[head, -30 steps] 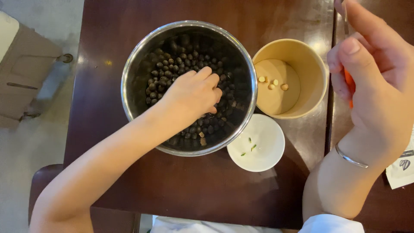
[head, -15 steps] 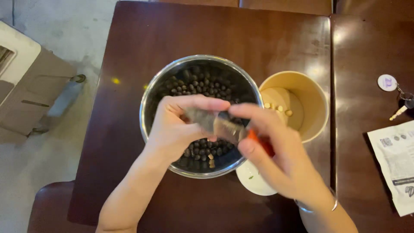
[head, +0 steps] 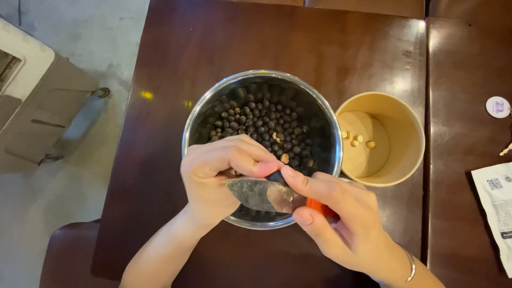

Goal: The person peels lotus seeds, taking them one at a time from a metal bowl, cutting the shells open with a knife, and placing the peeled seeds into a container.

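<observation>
Seed (head: 276, 176): small, dark, round. Pinched between the left hand's fingertips (head: 266, 168) and the right hand's forefinger tip; mostly hidden, only a dark sliver shows. It sits above the near rim of the bowl, just over the knife blade.

Left hand (head: 221, 173): comes in from the lower left, forearm slanting up across the bench edge. Fingers curled and pressed together, tips closed on the seed, thumb tucked under and touching the blade's flat.

Right hand (head: 333, 213): comes in from the lower right, wrist bent inward. Fingers wrapped round the knife's orange handle, thumb along the lower edge of the blade, forefinger stretched forward to the seed. A thin silver bangle (head: 409, 265) on the wrist.

Knife (head: 264, 194): short, dull grey blade, pointing left, lying level between the two hands over the bowl's near rim. Handle orange, mostly covered by the right hand.

Bowl (head: 194, 125): round, steel, in the middle of the bench, filled with dark round seeds (head: 256, 120); a few pale ones among them.

Cup (head: 410, 133): tan paper, just right of the bowl, touching or nearly touching it; a few pale kernels (head: 358, 141) on its bottom.

Bench (head: 277, 42): dark brown wood, glossy.

Paper packet (head: 498, 208): white, printed, at the right edge, well apart from the hands.
</observation>
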